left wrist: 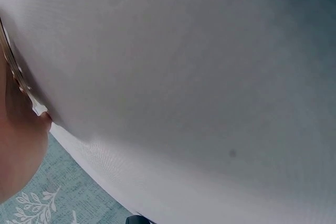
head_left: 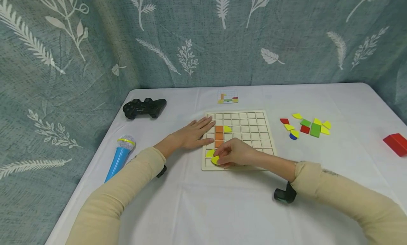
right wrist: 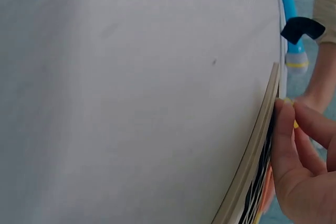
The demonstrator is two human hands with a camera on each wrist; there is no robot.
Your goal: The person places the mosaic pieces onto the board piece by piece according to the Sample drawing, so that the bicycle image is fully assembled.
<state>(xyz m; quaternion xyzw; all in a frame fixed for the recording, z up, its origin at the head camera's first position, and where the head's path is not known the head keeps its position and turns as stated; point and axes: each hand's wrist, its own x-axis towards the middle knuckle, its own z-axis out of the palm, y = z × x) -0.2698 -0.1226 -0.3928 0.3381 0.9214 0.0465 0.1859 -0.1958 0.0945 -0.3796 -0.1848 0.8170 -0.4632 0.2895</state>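
A wooden grid board (head_left: 244, 129) lies on the white table. My left hand (head_left: 194, 133) rests flat with spread fingers on its left edge; part of that hand shows at the left of the left wrist view. My right hand (head_left: 236, 152) pinches a yellow rounded tile (head_left: 214, 160) between thumb and fingertips at the board's front left corner. In the right wrist view the pinching fingers are beside the board's edge. Orange square tiles (head_left: 219, 136) form a column on the board, with a yellow quarter-circle tile (head_left: 227, 128) beside the top one. Another yellow tile (head_left: 210, 153) sits lower left.
Several loose tiles, among them a green tile (head_left: 315, 130) and a red tile (head_left: 305, 129), lie right of the board. A small pattern card (head_left: 227, 96) lies behind it. A black game controller (head_left: 144, 108) and blue microphone (head_left: 119, 156) are left; a red block (head_left: 396, 144) is far right.
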